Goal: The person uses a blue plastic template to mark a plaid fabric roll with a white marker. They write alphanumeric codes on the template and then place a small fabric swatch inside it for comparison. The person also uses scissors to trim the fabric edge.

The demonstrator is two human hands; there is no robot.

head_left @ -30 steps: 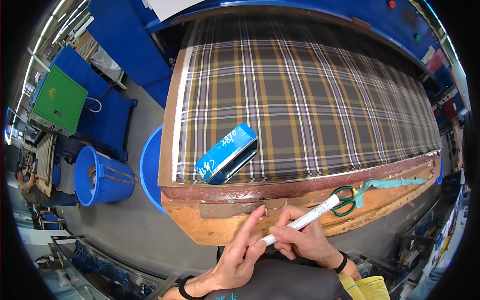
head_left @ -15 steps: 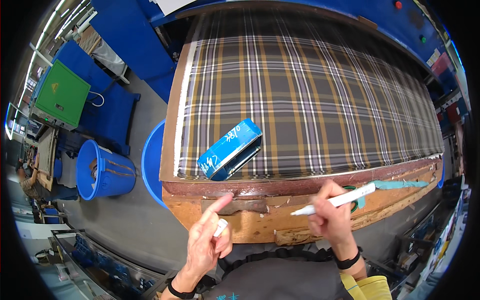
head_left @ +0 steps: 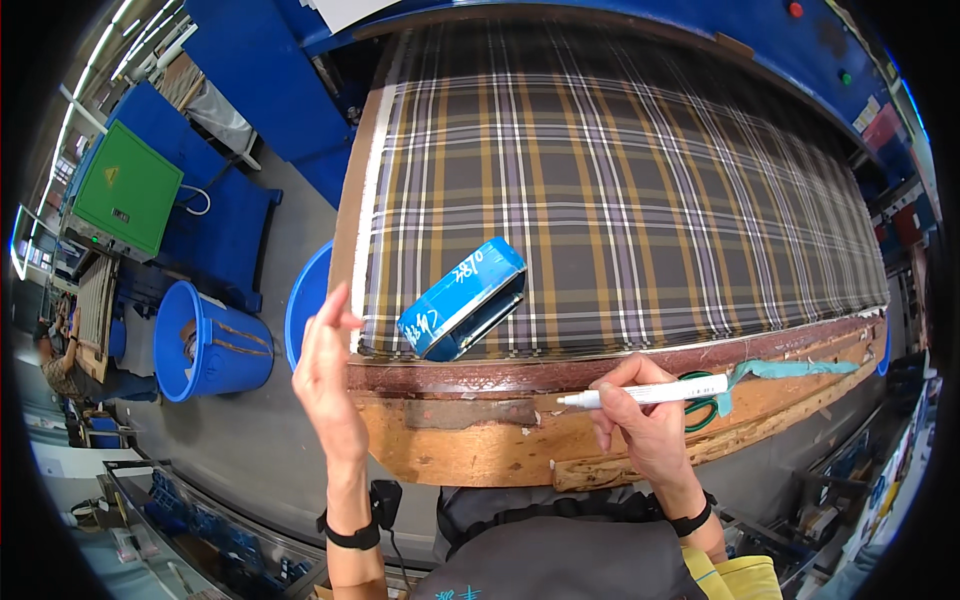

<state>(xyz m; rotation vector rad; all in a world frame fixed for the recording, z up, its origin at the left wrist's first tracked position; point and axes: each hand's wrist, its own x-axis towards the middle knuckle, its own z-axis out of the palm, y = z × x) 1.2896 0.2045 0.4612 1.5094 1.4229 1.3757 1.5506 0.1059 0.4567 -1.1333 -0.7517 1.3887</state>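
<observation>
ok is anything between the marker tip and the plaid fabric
Nothing visible blocks it: just the reddish-brown edge strip runs between the white marker in the right hand and the plaid fabric. The blue box sits off left.

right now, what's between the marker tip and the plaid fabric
The head view shows a dark red strip between the marker tip and the plaid fabric.

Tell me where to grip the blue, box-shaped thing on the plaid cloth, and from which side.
Probably grip the blue, box-shaped thing at mid-length, coming from the wearer's side with the nearer, left hand: its near long side shows a dark opening to hook into, below a flat upper face to press on.
</observation>
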